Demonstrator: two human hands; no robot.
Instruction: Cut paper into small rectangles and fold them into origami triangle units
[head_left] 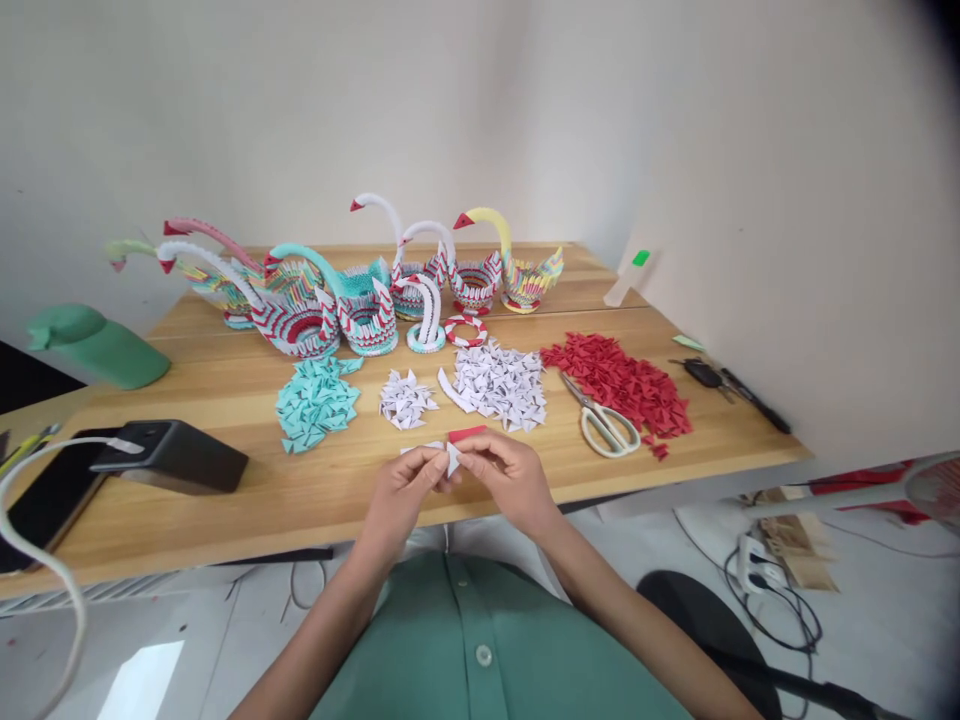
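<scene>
Any print on the black charger block point(176, 458) or the phone point(64, 505) beside it is too small for me to read. The left hand point(397, 488) and right hand point(519, 482) are close together over the near edge of the wooden table point(300, 510), each in a narrow pinch, thumb against fingers, with a small white paper piece point(453, 460) caught between their fingertips. A red paper piece point(467, 434) shows just behind the right fingers; whether they touch it, I cannot tell. Beyond the hands lie a small white heap point(406, 400) and a larger white heap point(506, 385), with a turquoise heap point(316, 402) to the left and a red heap point(622, 385) to the right, scissors point(611, 430) beside it. Paper swans point(300, 325) stand farther back
</scene>
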